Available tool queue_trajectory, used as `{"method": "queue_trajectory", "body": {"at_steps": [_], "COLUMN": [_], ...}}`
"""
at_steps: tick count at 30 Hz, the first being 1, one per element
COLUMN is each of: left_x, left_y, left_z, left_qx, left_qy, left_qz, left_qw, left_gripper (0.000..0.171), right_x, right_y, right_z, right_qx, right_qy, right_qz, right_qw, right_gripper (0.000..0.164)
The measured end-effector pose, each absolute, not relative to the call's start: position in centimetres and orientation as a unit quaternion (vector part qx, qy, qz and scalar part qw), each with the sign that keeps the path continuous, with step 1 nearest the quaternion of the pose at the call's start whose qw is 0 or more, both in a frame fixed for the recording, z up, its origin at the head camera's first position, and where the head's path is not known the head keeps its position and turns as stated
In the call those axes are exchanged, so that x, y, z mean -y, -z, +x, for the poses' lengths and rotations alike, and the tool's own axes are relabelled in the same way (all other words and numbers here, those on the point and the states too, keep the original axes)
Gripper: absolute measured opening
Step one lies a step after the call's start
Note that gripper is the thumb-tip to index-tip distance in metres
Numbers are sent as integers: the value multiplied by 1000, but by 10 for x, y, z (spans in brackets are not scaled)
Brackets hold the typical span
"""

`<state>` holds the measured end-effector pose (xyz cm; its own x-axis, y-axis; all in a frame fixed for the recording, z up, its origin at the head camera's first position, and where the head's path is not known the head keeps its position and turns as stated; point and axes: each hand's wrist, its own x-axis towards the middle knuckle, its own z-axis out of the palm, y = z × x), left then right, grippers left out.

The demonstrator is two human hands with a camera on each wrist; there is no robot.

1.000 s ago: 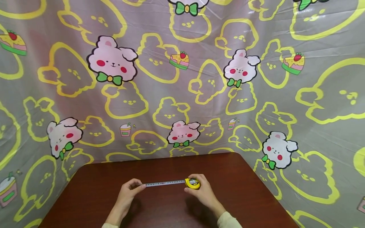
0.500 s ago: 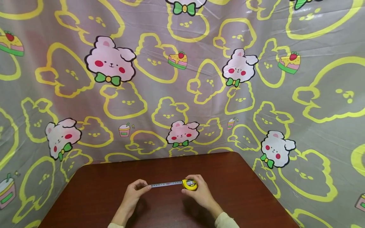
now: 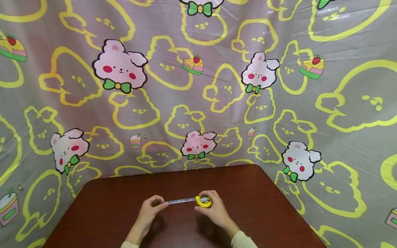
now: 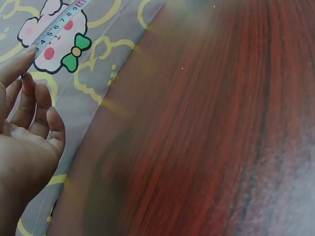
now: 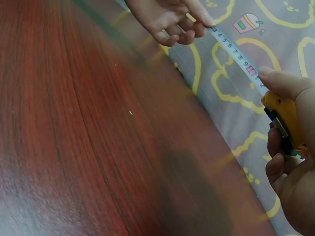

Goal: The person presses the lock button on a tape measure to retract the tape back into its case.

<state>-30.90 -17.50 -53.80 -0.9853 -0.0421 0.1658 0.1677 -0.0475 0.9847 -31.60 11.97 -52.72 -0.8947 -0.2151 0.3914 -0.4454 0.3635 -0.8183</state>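
A yellow tape measure [image 3: 203, 201] is gripped in my right hand [image 3: 217, 210], its case between thumb and fingers. From the case a white metal blade [image 3: 182, 200] runs left, drawn out straight above the table. My left hand [image 3: 148, 210] pinches the blade's free end between thumb and index finger; the other fingers curl loosely below, as the left wrist view shows. In the right wrist view the printed numbers [image 5: 235, 50] on the blade are readable, with a red-marked 10 near the case. The very tip of the blade is hidden by the left fingers.
Below both hands lies a dark red-brown wooden table [image 3: 183, 227] with rounded far corners. A grey curtain [image 3: 173, 93] printed with bunnies and yellow outlines stands around its back and sides.
The visible blade has grown shorter as the hands came closer together. My left hand has moved right; my right hand has shifted slightly left with the case.
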Motion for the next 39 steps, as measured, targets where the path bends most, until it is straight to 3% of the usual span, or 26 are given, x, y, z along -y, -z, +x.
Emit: {"method": "queue_trajectory", "body": {"at_steps": [39], "left_x": [131], "left_y": [546], "left_z": [-309], "left_qx": [699], "left_qy": [709], "left_qz": [-98], "left_qw": [4], "left_gripper": [25], "right_x": [-85], "right_y": [534], "right_z": [-302], "right_qx": [809], "right_qy": [-535], "right_qz": [223], "right_qw": [99], "right_gripper": [45]}}
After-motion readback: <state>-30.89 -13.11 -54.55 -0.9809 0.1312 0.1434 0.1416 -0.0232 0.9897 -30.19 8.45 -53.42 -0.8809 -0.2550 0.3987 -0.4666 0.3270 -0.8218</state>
